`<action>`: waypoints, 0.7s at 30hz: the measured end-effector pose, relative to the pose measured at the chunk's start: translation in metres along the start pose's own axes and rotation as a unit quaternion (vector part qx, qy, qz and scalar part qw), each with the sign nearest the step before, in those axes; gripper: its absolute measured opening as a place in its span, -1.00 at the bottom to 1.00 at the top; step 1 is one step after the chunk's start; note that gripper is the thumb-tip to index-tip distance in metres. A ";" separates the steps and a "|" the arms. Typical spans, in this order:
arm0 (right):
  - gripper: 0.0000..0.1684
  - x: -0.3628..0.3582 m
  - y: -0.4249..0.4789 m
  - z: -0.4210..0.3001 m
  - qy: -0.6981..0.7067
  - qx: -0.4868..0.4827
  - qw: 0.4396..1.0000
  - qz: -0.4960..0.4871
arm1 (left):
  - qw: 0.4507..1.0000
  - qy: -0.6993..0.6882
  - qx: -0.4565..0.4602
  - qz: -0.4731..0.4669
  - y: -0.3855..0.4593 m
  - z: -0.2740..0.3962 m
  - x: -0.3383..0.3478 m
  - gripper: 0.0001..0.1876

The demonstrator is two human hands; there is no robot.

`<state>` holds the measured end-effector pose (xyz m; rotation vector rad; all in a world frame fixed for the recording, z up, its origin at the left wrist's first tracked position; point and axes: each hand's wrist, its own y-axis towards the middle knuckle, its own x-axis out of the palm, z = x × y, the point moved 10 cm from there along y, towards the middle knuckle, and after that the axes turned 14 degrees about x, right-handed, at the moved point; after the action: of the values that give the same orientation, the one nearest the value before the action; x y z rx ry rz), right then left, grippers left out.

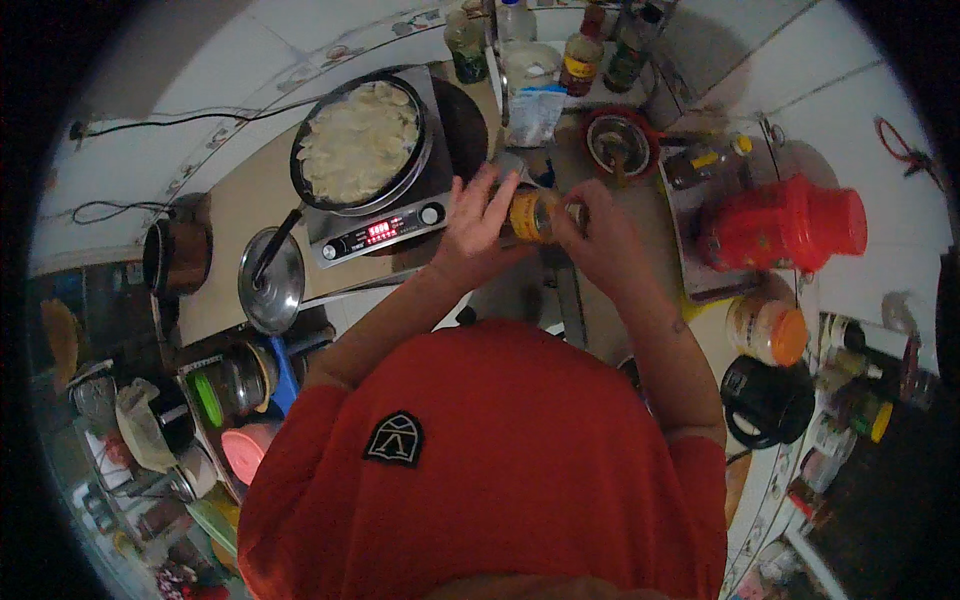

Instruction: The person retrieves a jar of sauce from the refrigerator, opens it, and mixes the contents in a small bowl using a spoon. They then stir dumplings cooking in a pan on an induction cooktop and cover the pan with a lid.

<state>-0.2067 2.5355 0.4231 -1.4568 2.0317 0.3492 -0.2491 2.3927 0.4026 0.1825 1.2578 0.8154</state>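
Observation:
A small jar with a yellow label [528, 216] lies between my two hands, right of the cooktop. My right hand [589, 229] grips the jar's lid end with bent fingers. Beside the jar's other end, my left hand [478, 217] has its fingers spread; whether its palm touches the jar cannot be made out. On the induction cooktop [330, 253], with its red display lit, stands a black frying pan [295, 169] filled with pale, flat pieces of food [360, 142].
A metal pan lid [271, 300] lies under the pan's handle. Behind the hands are a plastic bag [535, 116], a sauce bottle [583, 60] and a red-rimmed bowl [589, 142]. At the right stand a red jug [780, 225], an orange-lidded jar [750, 330] and a black kettle [772, 394].

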 end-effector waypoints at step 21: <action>-0.70 0.048 0.317 -0.069 -0.479 -0.251 0.818 0.196 | 0.913 -0.060 -0.383 -0.126 -0.172 -0.022 -0.022 -0.68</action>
<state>-0.5317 2.5758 0.4058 -0.7723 1.3745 1.5395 -0.1944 2.2494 0.3187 -0.5475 0.7487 0.9939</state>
